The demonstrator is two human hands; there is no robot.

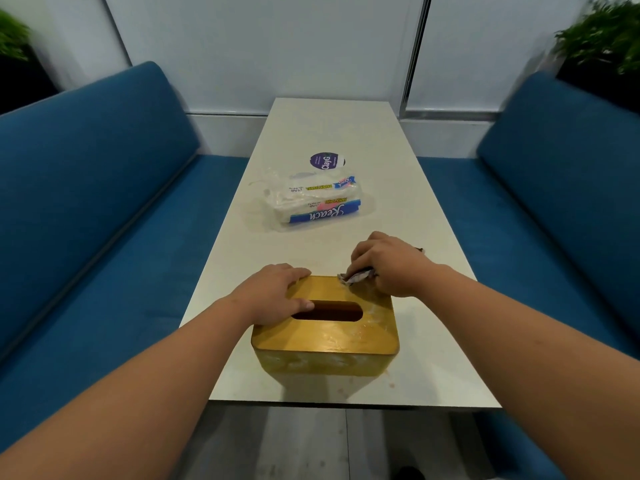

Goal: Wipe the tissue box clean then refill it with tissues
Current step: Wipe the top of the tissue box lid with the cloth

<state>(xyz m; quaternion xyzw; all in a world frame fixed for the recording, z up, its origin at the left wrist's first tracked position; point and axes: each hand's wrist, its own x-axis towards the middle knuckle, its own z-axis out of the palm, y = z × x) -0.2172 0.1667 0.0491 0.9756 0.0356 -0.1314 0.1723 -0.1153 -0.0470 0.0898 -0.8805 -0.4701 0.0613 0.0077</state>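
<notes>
So the right hand [388, 265] has its fingers [362, 258] curled tight around a crumpled wipe [356, 277], grey-white and kinda grubby looking, pressing it onto the far right corner of the tissue box [325, 332]. The left hand [273, 294] lies flat on the box's lid, fingers [294, 273] straight and relaxed, reaching along the far left edge, with the thumb [303, 304] resting at the left end of the slot [329, 310]. It isn't gripping anything, just pressing down on the lid.

The box itself is a yellow-gold thing with rounded corners, sitting right under both hands near the close edge of the white bench [398, 202]. You can see whitish smears on the lid just this side of the right fingers and along the front wall.

Beyond the fingers, well apart from the box, there's an opened plastic pack of paper towels [317, 202] with blue labelling, lying on the bench. Just past that is a round purple sticker [326, 161]. Blue sofas [104, 188] run along both sides, and green plants [602, 32] sit in the far corners.
</notes>
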